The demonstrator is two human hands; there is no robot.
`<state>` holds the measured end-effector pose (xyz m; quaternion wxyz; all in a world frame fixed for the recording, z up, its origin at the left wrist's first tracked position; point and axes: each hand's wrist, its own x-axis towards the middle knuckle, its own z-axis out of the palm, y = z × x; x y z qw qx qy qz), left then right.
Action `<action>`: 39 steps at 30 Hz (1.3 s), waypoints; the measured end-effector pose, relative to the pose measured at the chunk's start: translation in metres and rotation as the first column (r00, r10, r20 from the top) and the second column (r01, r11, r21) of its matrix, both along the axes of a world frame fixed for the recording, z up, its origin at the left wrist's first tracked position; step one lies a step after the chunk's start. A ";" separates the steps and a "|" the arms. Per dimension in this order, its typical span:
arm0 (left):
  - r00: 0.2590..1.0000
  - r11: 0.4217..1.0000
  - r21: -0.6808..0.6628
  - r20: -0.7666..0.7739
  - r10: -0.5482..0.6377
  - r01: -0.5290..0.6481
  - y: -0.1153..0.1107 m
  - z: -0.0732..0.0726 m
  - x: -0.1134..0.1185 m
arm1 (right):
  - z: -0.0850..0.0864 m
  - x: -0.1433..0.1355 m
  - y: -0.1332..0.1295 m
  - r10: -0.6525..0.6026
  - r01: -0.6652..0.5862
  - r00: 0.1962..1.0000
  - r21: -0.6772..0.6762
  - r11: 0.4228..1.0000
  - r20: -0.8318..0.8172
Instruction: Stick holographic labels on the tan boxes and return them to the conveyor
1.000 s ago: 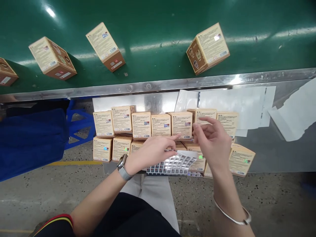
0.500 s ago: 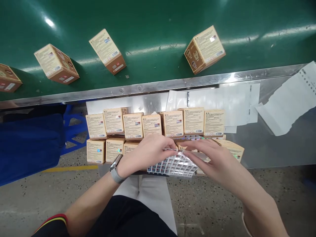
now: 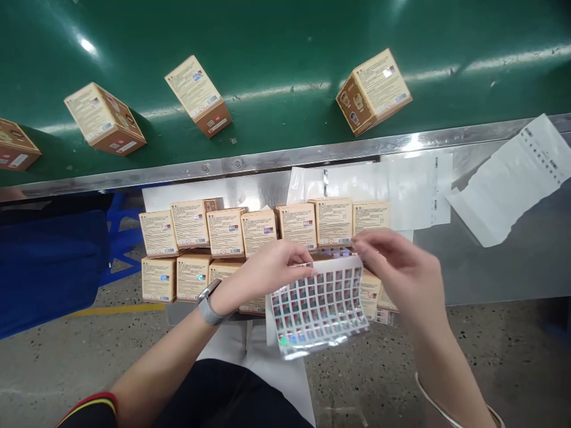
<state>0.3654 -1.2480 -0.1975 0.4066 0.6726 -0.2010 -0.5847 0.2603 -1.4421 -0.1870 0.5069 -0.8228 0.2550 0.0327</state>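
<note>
My left hand pinches the top left part of a sticker sheet, which carries rows of small shiny square stickers and hangs with its lower edge curled. Just beyond the sheet's top right corner is my right hand, thumb and fingertips pressed together; whatever is between them is too small to make out. Behind both hands stand two rows of cream and brown boxes, among them a back-row box and a front-row box. Several boxes bear a small shiny sticker. The sheet and my hands hide part of the front row.
Beyond a metal rail lies a green surface with several more boxes, such as one at the right. White plastic sheets and a torn white sheet rest on the grey table. Blue cloth hangs left.
My right hand has moved right and slightly up, away from my left hand. The sticker sheet now spreads more fully toward me, its lower edge farther down.
</note>
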 end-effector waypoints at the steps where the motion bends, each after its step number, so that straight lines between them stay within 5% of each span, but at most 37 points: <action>1: 0.999 0.999 -0.036 0.031 -0.012 0.013 -0.001 -0.001 -0.001 | -0.007 0.003 -0.003 -0.157 0.163 0.984 0.076 0.984 -0.082; 3: 0.994 0.992 -0.109 0.098 -0.054 0.064 -0.005 -0.005 -0.004 | -0.021 0.011 -0.007 -0.364 0.402 0.909 0.196 0.894 -0.202; 6: 0.976 0.981 -0.134 0.183 -0.114 0.139 -0.012 -0.010 -0.008 | -0.038 0.020 -0.005 -0.439 0.505 0.859 0.305 0.807 -0.263; 18: 0.960 0.981 -0.053 0.219 -0.172 0.188 -0.018 -0.012 -0.003 | -0.050 0.019 0.004 -0.447 0.496 0.866 0.286 0.820 -0.223; 21: 0.962 0.982 -0.056 0.216 -0.166 0.182 -0.019 -0.012 -0.002 | -0.051 0.020 0.008 -0.422 0.454 0.887 0.189 0.870 -0.186; 25: 0.960 0.983 -0.041 0.228 -0.165 0.179 -0.020 -0.016 -0.004 | -0.051 0.021 0.016 -0.338 0.324 0.932 -0.121 0.938 -0.129; 29: 0.960 0.984 -0.049 0.233 -0.157 0.173 -0.018 -0.020 -0.006 | -0.055 0.021 0.016 -0.329 0.285 0.942 -0.352 0.892 -0.071; 32: 0.961 0.985 -0.060 0.238 -0.141 0.159 -0.018 -0.018 -0.006 | -0.051 0.021 0.008 -0.346 0.308 0.938 -0.386 0.869 -0.029; 34: 0.966 0.987 -0.092 0.233 -0.110 0.135 -0.017 -0.016 -0.005 | -0.038 0.020 0.002 -0.251 0.223 0.966 -0.300 0.928 -0.059; 36: 0.976 0.987 -0.126 0.205 -0.073 0.100 -0.015 -0.013 -0.004 | -0.019 0.017 -0.002 -0.016 0.000 0.992 -0.134 0.991 -0.124; 39: 0.990 0.985 -0.164 0.141 -0.025 0.048 -0.009 -0.008 -0.002 | 0.009 0.010 -0.002 0.344 -0.324 0.921 0.128 0.937 -0.182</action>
